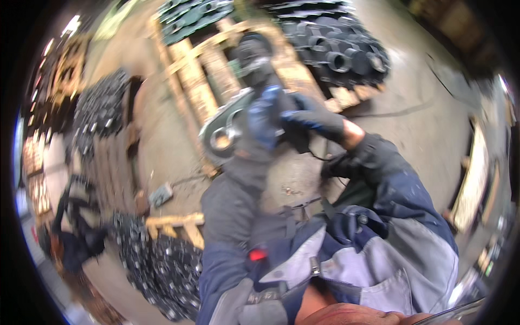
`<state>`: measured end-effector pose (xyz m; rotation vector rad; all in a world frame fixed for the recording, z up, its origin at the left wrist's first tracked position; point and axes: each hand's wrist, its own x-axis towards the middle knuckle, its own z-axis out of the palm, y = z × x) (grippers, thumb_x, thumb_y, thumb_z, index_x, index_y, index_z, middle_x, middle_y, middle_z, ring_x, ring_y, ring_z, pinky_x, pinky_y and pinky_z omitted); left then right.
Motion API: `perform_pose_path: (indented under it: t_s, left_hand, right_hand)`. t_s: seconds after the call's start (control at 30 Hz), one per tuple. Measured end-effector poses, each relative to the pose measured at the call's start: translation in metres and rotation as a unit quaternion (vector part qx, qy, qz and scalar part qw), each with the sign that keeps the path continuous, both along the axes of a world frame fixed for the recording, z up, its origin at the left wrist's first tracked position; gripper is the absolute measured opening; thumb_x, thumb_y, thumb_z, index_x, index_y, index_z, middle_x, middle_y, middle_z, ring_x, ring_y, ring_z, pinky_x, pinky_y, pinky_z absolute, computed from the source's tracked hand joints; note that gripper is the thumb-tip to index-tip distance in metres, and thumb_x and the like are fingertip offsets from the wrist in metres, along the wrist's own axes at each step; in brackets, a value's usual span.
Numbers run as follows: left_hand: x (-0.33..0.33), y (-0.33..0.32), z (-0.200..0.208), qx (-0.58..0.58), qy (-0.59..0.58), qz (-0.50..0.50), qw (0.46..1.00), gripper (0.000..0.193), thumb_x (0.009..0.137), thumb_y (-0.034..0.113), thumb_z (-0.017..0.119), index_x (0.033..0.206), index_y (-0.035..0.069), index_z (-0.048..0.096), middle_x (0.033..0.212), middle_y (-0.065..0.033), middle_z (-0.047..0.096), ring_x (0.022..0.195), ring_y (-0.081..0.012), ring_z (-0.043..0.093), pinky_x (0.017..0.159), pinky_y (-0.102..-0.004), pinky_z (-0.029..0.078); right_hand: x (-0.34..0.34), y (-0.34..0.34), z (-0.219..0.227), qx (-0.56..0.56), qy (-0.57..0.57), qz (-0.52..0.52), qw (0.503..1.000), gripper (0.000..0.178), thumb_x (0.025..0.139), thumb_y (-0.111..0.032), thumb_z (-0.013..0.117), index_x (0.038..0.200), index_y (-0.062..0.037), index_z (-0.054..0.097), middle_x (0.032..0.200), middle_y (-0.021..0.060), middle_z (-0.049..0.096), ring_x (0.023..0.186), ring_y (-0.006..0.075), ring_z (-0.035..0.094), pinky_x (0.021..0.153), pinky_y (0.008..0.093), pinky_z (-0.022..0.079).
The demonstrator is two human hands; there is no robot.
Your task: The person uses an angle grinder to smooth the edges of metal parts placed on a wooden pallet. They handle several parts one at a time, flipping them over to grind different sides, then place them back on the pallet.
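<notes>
A dark angle grinder (269, 77), blurred by motion, is held out in front of me over a wooden pallet. My left hand (264, 116), in a blue and grey glove, is closed around its body. On the rear part of the tool is my right hand (319, 118), gloved alike, with its fingers wrapped over it. A black cord (318, 157) trails from the back end toward my body. Just left of my left hand lies a grey metal part (208, 138) with round openings, on the pallet's near end; my hand and sleeve hide some of it.
The wooden pallet (195, 76) bears stacked dark metal parts (197, 19) at its far end. More ring-ended parts (346, 51) are piled at far right. Other stacks (103, 103) stand left, and another pile (162, 265) sits near left. A person in dark clothes (78, 233) is at lower left.
</notes>
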<state>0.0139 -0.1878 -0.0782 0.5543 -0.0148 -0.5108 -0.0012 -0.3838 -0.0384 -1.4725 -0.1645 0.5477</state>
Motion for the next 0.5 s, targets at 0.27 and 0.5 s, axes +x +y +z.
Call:
perform_pose_path:
  t_s: [0.27, 0.5]
  left_hand:
    - [-0.019, -0.011, 0.038, -0.021, 0.121, -0.043, 0.991, 0.042, 0.107, 0.029, 0.063, 0.138, 0.000, 0.062, 0.132, -0.0156, 0.070, 0.124, -0.0318, 0.067, 0.113, -0.0512, 0.050]
    - [-0.045, -0.027, 0.007, 0.273, 0.076, -0.065, 0.957, 0.036, 0.112, 0.026, 0.056, 0.142, 0.007, 0.064, 0.124, -0.0087, 0.072, 0.109, -0.0216, 0.072, 0.089, -0.0281, 0.056]
  right_hand:
    - [-0.025, -0.017, 0.010, 0.184, 0.158, 0.037, 0.969, 0.051, 0.094, -0.027, 0.083, 0.133, -0.0002, 0.064, 0.111, 0.0045, 0.072, 0.098, 0.0103, 0.066, 0.086, 0.0287, 0.056]
    - [-0.011, -0.066, -0.037, -0.286, -0.038, -0.087, 0.953, 0.079, 0.078, -0.041, 0.094, 0.136, 0.0015, 0.060, 0.117, 0.0138, 0.074, 0.107, 0.0225, 0.071, 0.091, 0.0378, 0.057]
